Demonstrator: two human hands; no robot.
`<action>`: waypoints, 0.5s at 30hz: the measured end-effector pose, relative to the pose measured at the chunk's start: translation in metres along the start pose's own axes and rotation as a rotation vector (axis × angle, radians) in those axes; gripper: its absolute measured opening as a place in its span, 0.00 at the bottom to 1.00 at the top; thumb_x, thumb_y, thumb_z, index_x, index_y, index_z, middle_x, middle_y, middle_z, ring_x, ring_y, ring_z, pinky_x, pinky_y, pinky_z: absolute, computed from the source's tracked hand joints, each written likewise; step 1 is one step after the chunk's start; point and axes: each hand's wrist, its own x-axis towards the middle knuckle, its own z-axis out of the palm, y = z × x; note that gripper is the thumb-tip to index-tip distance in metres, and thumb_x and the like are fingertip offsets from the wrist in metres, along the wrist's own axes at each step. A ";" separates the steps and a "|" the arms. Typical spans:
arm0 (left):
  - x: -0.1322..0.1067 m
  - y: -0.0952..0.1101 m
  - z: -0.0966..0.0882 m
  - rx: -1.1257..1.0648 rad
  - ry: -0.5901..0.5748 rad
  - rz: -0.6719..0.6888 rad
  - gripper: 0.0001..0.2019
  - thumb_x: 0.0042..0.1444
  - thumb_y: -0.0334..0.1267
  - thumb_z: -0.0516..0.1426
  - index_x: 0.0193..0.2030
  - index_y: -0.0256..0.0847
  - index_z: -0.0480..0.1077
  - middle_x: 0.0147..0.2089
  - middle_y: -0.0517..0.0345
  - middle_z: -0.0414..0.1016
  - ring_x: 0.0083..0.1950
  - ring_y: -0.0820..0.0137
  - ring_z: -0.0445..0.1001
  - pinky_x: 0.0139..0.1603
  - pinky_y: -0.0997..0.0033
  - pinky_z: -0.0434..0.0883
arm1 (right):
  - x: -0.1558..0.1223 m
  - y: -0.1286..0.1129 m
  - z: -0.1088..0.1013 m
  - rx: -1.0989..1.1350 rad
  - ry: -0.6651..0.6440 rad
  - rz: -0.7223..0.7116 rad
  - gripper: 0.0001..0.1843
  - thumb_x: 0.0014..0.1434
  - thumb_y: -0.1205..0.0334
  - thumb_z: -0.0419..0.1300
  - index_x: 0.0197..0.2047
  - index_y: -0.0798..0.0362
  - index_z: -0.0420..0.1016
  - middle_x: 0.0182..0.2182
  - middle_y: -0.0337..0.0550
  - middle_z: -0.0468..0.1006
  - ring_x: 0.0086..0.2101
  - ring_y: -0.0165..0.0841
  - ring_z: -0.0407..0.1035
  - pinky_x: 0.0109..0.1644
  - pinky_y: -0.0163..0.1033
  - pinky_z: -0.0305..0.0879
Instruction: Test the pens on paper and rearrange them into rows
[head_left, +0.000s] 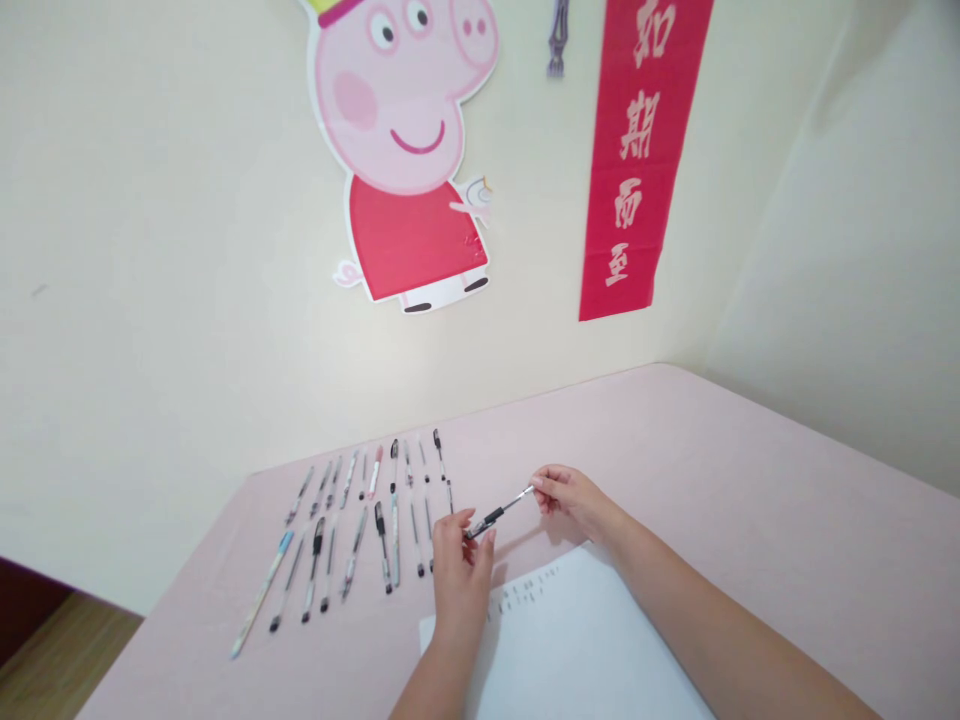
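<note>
A slim pen (498, 514) with a black grip is held in the air between both hands above the pink table (750, 500). My left hand (460, 570) pinches its near, lower end. My right hand (570, 497) pinches the far, clear end with its fingertips. Under and between my forearms lies a white sheet of paper (577, 640) with a few small handwritten marks near its top edge. To the left of my hands several pens (352, 520) lie side by side in two rows on the table.
The table stands in a corner against cream walls. A cartoon pig cutout (409, 150) and a red banner (637, 150) with white characters hang on the back wall. Wooden floor (52, 660) shows at the lower left past the table's edge.
</note>
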 end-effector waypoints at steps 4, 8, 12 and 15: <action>0.000 0.007 -0.003 0.067 -0.154 0.112 0.10 0.58 0.39 0.49 0.33 0.41 0.70 0.34 0.54 0.68 0.38 0.67 0.69 0.39 0.66 0.67 | -0.003 -0.005 0.015 0.063 0.063 0.002 0.21 0.39 0.48 0.68 0.26 0.56 0.68 0.16 0.32 0.67 0.17 0.22 0.61 0.22 0.30 0.54; -0.001 0.008 -0.001 0.068 -0.181 0.117 0.10 0.58 0.39 0.48 0.36 0.40 0.69 0.35 0.53 0.70 0.38 0.67 0.69 0.39 0.65 0.67 | -0.006 -0.004 0.028 0.116 0.133 -0.026 0.21 0.39 0.47 0.67 0.26 0.56 0.68 0.16 0.32 0.66 0.17 0.22 0.59 0.21 0.30 0.53; -0.001 0.007 0.002 0.053 -0.209 0.098 0.09 0.57 0.39 0.49 0.35 0.40 0.69 0.35 0.52 0.69 0.39 0.66 0.69 0.40 0.65 0.66 | -0.006 0.003 0.031 0.152 0.166 -0.036 0.21 0.41 0.47 0.66 0.28 0.55 0.68 0.17 0.32 0.65 0.18 0.22 0.58 0.22 0.30 0.54; 0.000 0.009 0.002 0.039 -0.229 0.073 0.09 0.56 0.39 0.50 0.32 0.40 0.69 0.33 0.53 0.69 0.37 0.66 0.69 0.39 0.66 0.66 | -0.005 0.011 0.030 0.173 0.185 -0.045 0.21 0.42 0.45 0.64 0.30 0.55 0.69 0.17 0.32 0.64 0.19 0.23 0.59 0.22 0.30 0.55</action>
